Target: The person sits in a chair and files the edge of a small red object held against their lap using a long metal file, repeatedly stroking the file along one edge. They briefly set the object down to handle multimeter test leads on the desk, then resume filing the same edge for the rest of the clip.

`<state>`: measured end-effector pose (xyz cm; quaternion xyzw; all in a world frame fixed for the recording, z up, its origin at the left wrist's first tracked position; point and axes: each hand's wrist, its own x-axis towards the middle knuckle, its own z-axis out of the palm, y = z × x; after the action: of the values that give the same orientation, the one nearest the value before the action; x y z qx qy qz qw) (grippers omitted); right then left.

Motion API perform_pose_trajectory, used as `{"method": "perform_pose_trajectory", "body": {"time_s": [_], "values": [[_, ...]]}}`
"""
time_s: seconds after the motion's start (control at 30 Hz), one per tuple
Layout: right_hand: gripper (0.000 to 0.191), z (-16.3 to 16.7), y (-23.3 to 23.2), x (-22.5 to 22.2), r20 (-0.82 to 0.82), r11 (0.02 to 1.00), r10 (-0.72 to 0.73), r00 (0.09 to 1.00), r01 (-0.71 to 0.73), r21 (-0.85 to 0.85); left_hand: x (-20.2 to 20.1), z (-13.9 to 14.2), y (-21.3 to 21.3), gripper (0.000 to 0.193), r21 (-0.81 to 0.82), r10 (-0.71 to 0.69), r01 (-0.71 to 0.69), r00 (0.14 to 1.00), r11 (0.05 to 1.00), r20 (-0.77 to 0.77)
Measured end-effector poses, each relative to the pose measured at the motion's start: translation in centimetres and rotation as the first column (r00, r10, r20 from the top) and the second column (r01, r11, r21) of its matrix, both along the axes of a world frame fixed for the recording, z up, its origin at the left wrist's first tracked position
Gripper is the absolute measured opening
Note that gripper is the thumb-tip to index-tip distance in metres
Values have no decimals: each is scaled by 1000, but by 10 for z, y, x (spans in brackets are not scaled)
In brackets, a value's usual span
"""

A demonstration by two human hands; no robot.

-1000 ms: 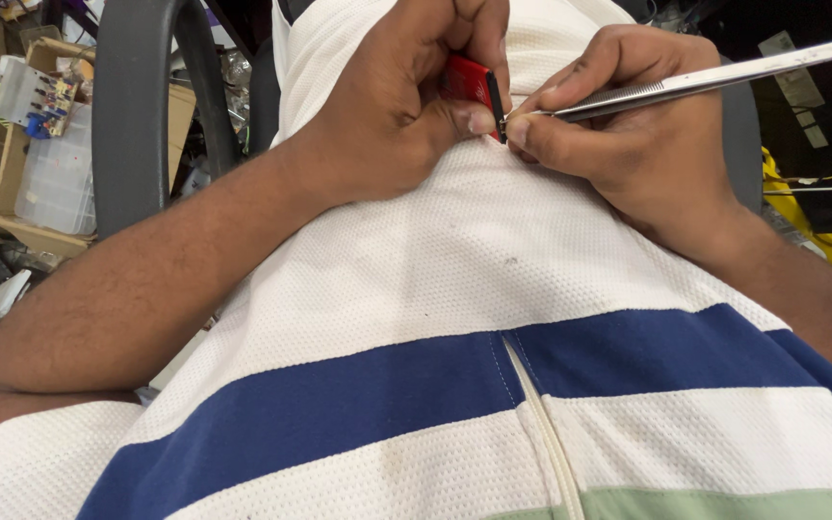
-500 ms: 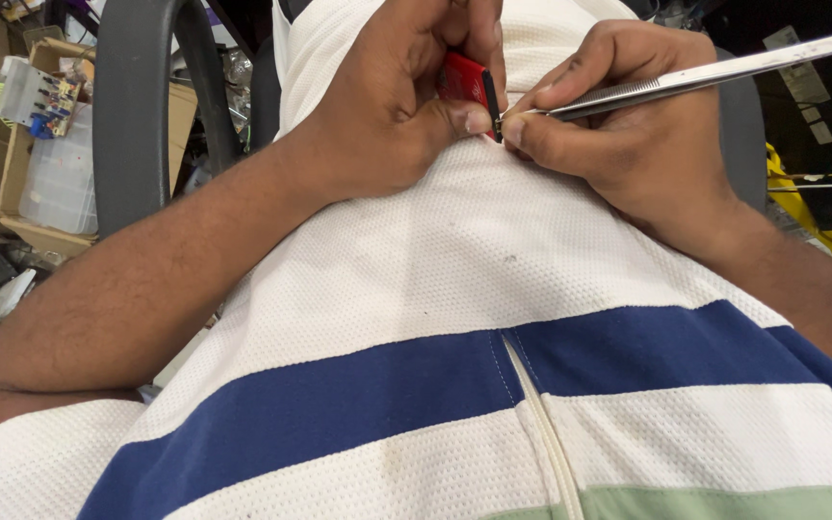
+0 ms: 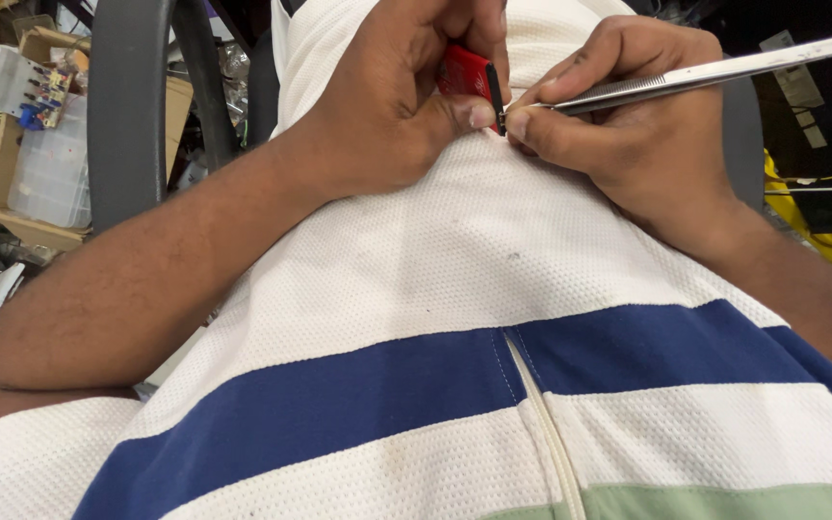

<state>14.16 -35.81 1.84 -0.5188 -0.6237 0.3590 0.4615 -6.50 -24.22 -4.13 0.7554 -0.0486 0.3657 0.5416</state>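
Your left hand point(image 3: 392, 96) is closed around a small flat red rectangular part point(image 3: 464, 72), pinched between thumb and fingers, held against your white knit shirt with a navy stripe point(image 3: 416, 270) at chest level. Your right hand point(image 3: 628, 135) grips a pair of long silver metal tweezers point(image 3: 686, 77), pen-fashion; the tips meet the red part's dark right edge just beside your left thumb.

Risk, as judged: nothing rigid backs the part, only cloth, so a sideways push from the tips could skate off onto your thumb or twist the part loose.

Versus half a second ago: hands, part and tweezers sit nearly unchanged; contact point the same.
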Motion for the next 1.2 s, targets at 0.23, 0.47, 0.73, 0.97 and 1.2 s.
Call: {"method": "perform_pose_trajectory", "body": {"time_s": [0.23,0.47,0.73,0.97,1.2], "values": [[16,-1,-1,1,6,1000,0,1000,0,31,0,3,0,39,-9,1,-2,1000,1000,-12],[17,-2,0,2,87,999,-16,996,13,39,1,4,0,38,-1,-4,4,1000,1000,1],[18,-1,0,1,20,1000,-8,1000,8,22,0,3,-1,37,-75,-33,34,999,997,4],[17,-1,0,1,-10,1000,-8,1000,9,6,0,2,-1,33,-103,-47,47,999,994,-6],[17,-2,0,1,3,1000,-16,1000,16,-3,1,3,-2,34,-39,-28,28,1000,999,2]]}}
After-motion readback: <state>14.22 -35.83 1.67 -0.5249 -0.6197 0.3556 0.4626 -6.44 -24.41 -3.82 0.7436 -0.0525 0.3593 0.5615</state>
